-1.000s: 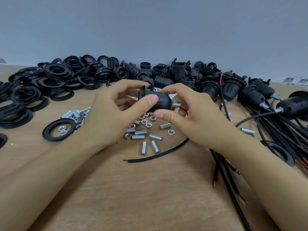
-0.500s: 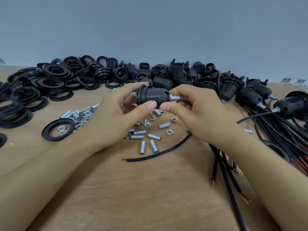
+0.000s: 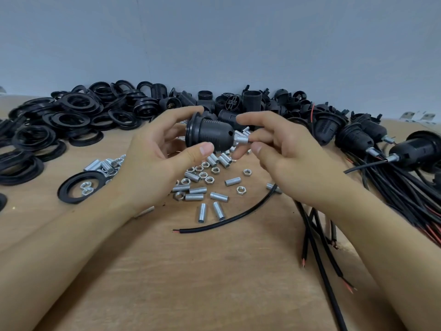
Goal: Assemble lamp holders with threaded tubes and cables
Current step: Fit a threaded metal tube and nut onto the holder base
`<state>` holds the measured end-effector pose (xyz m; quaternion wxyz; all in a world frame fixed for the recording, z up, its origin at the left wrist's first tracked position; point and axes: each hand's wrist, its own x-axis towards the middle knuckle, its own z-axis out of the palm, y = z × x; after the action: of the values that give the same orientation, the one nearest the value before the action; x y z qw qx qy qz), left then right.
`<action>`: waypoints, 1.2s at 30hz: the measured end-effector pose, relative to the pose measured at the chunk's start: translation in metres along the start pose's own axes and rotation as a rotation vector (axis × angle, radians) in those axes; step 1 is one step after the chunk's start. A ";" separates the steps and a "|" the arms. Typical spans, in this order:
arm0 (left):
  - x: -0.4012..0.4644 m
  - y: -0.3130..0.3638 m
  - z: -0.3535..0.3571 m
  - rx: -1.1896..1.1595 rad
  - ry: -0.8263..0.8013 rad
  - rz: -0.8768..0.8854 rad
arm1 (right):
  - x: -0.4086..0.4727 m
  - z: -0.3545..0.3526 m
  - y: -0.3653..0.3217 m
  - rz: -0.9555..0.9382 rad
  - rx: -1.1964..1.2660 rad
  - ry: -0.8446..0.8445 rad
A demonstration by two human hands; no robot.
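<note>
Nuts (image 3: 86,187) are lying inside a black ring (image 3: 80,186) on the wooden table (image 3: 214,283); left hand (image 3: 152,158) is gripping the lamp holder (image 3: 208,133), right hand (image 3: 281,151) is pinching its threaded tube (image 3: 241,140).

Two bare forearms are seen entering from the lower corners. No sleeves, gloves, rings, watch or bracelets are worn. The left hand (image 3: 155,158) and right hand (image 3: 284,151) are uncovered. Fingernails are kept short and unpainted; the left thumbnail (image 3: 205,149) and the right thumbnail (image 3: 257,147) are turned toward the camera.
</note>
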<state>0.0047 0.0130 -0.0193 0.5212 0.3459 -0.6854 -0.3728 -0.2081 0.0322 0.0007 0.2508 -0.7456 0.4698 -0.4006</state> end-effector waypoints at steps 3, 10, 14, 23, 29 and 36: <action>0.000 -0.001 0.002 0.036 -0.011 0.020 | 0.001 0.000 0.001 -0.021 -0.010 0.042; -0.003 -0.003 0.006 0.059 -0.043 0.068 | -0.002 0.002 -0.004 -0.111 -0.027 -0.031; -0.003 -0.005 0.005 0.104 -0.106 0.070 | -0.001 0.010 -0.006 -0.177 -0.249 -0.071; -0.007 0.000 0.007 0.204 -0.042 0.071 | 0.011 -0.060 0.036 0.278 -0.527 0.535; -0.005 -0.003 0.003 0.502 0.008 0.113 | 0.004 -0.070 0.064 0.771 -0.898 0.485; -0.001 -0.008 -0.008 0.851 0.065 0.087 | 0.004 -0.062 0.044 0.642 -1.024 0.394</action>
<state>0.0130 0.0085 -0.0253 0.3684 0.5126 -0.7752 -0.0232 -0.2805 0.0099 0.0032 -0.1212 -0.5053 0.8393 -0.1596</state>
